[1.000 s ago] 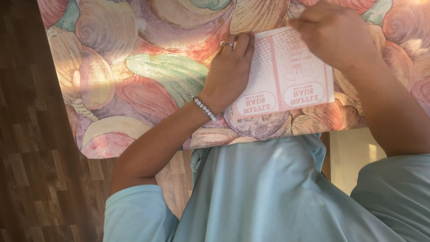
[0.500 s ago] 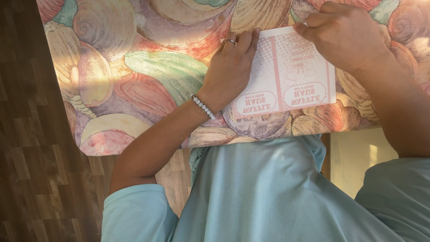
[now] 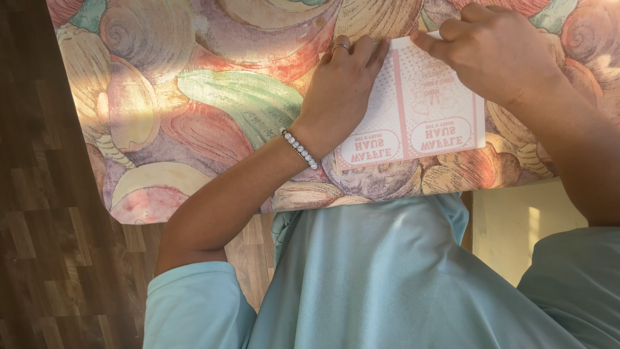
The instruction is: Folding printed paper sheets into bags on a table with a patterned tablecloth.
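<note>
A white paper sheet with pink print (image 3: 420, 123) lies on a table covered by a cloth with a large shell pattern (image 3: 213, 103). My left hand (image 3: 339, 90), with a ring and a bead bracelet, lies flat on the sheet's left part and presses it down. My right hand (image 3: 494, 48) pinches the sheet's top edge near its upper right, fingers curled over it. The sheet's top right corner is hidden under that hand.
The table's near edge (image 3: 387, 197) runs just in front of my light blue shirt. Dark wooden floor (image 3: 39, 245) lies to the left. A pale yellow surface (image 3: 523, 226) shows below the table at the right.
The view has shifted slightly. My right hand has slid a little along the sheet's top edge. My left hand still presses the sheet.
</note>
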